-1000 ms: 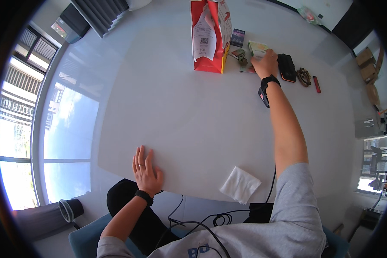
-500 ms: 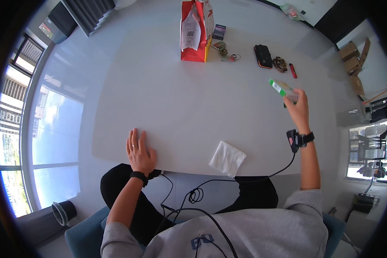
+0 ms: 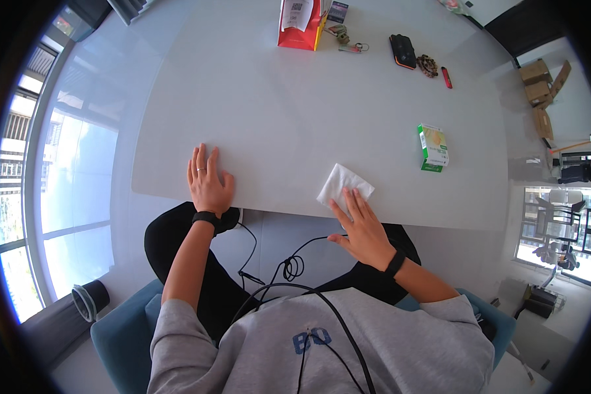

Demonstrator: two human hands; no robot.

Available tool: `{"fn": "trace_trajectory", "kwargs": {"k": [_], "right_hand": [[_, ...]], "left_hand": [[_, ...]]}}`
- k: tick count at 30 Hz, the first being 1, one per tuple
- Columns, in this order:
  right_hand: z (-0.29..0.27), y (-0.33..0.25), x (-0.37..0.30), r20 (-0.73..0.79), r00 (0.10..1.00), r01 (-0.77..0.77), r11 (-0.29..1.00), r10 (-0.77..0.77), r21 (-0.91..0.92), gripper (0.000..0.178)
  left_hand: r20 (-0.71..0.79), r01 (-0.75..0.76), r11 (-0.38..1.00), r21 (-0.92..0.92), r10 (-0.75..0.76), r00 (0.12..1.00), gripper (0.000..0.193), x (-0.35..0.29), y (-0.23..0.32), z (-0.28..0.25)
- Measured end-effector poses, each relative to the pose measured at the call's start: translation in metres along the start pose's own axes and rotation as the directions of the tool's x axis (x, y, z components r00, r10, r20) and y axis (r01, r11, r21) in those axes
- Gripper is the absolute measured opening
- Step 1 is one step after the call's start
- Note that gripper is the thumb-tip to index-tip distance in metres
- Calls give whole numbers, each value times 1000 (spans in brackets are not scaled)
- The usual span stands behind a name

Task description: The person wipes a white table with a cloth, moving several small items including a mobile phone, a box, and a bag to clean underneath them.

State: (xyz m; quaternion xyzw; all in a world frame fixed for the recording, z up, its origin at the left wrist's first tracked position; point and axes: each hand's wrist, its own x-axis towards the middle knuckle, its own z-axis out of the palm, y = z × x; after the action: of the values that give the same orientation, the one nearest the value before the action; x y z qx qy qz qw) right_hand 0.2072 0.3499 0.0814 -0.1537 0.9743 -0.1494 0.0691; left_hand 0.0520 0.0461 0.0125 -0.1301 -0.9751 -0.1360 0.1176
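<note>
Fingers (image 3: 348,205) of our right hand (image 3: 364,231): spread flat, gripping nothing, tips on white folded tissue (image 3: 343,186) at near bench (image 3: 276,118) edge. Left hand (image 3: 208,180): flat, empty. Tissue we judge light, soft, limp; pinch a corner.
</note>
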Motion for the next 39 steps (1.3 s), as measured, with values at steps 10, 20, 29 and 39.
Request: {"fn": "trace_trajectory", "kwargs": {"k": [10, 20, 29, 39], "right_hand": [[20, 58, 59, -58, 988, -143, 989, 141, -24, 75], [-9, 208, 196, 66, 934, -358, 918, 352, 169, 76], [-81, 233, 284, 158, 875, -477, 766, 457, 431, 91], [-98, 305, 361, 188, 805, -566, 633, 563, 529, 88]], "left_hand": [[26, -12, 1000, 5, 12, 1000, 50, -2, -2, 1], [133, -19, 1000, -14, 20, 991, 55, 4, 0, -6], [180, 6, 1000, -3, -5, 984, 57, 11, -5, -7], [228, 15, 1000, -4, -14, 974, 58, 17, -3, -3]]}}
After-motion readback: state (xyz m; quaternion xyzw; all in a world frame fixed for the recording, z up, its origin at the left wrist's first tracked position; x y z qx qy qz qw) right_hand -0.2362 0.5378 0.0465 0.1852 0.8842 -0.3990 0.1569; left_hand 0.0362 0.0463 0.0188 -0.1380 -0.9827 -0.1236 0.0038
